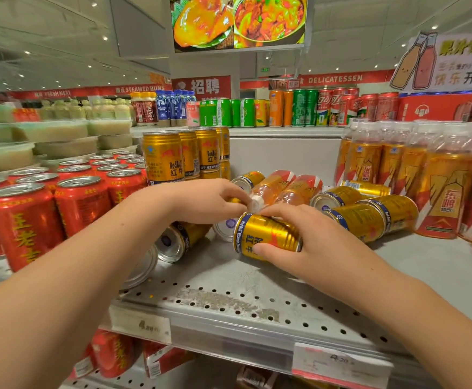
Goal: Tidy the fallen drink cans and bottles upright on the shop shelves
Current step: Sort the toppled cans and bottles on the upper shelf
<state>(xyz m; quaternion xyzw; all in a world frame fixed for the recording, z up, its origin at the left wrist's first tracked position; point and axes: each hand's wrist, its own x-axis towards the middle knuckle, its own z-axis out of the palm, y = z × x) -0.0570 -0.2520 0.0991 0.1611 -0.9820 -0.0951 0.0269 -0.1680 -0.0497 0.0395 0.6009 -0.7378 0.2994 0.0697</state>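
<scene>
Two bare forearms come in from 7 and 5 o'clock over the front lip of the grey perforated metal shelf (257,293), which has white paper price tags (140,324) clipped along its edge.

The right hand (293,240) is wrapped round a short gold Red Bull can (265,234) lying on its side pretty much dead centre. The thumb is on the near side and the fingers go over the top, so that's a full grip.

The left hand (209,200) sits at 11 o'clock of that can. Its fingertips pinch the white screw cap (257,204) of a clear plastic bottle of orange drink (271,189), which lies flat with the cap pointing at the camera. A second fallen bottle (302,189) lies right against it at its 3 o'clock.

More tipped-over gold cans (369,214) are piled at 3 o'clock of the held one. A couple of others (178,240) lie at its 9 o'clock, under the left wrist, ends facing out.

Upright stuff:
- stacked gold cans (164,158) at 11 o'clock
- red herbal tea cans (24,220) at 9 o'clock of the frame
- a row of standing orange bottles (447,186) at 3 o'clock
</scene>
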